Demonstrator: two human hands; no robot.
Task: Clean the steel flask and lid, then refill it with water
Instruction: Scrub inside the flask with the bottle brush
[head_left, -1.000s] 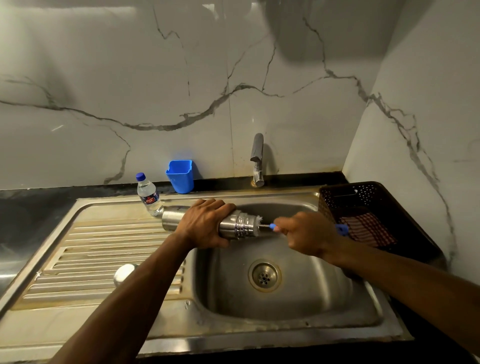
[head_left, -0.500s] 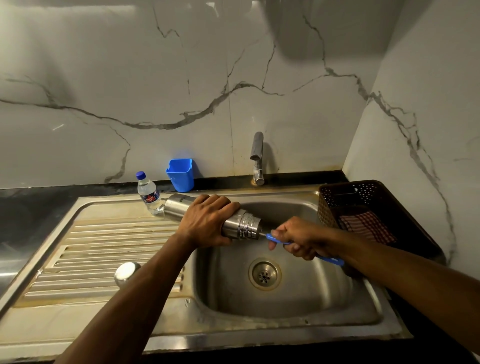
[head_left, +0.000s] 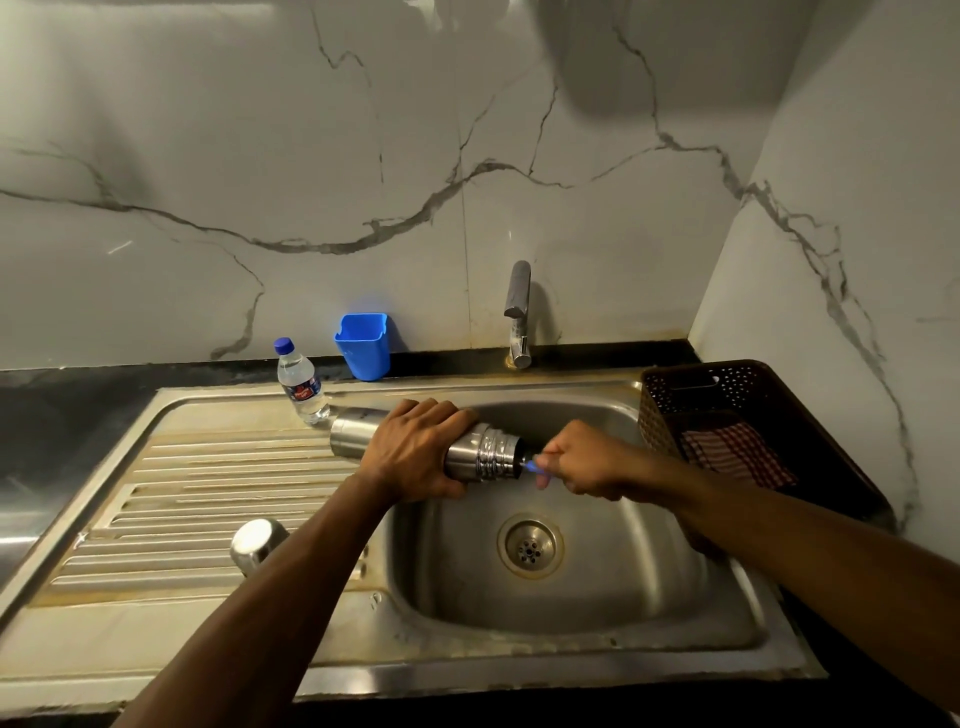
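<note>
- While my left hand (head_left: 415, 451) grips the steel flask (head_left: 480, 457) sideways over the sink (head_left: 571, 597), my right hand (head_left: 582, 460) clenches the blue brush handle (head_left: 531, 466) at its mouth.
- Scrubbing inside, I judge; next comes rinsing under the tap (head_left: 518, 312), then the lid (head_left: 257, 540) left of the sink.

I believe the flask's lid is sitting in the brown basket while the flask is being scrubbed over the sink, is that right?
Not quite: the head view shows the lid on the drainboard, not in the basket. The flask is indeed being scrubbed over the sink.
</note>
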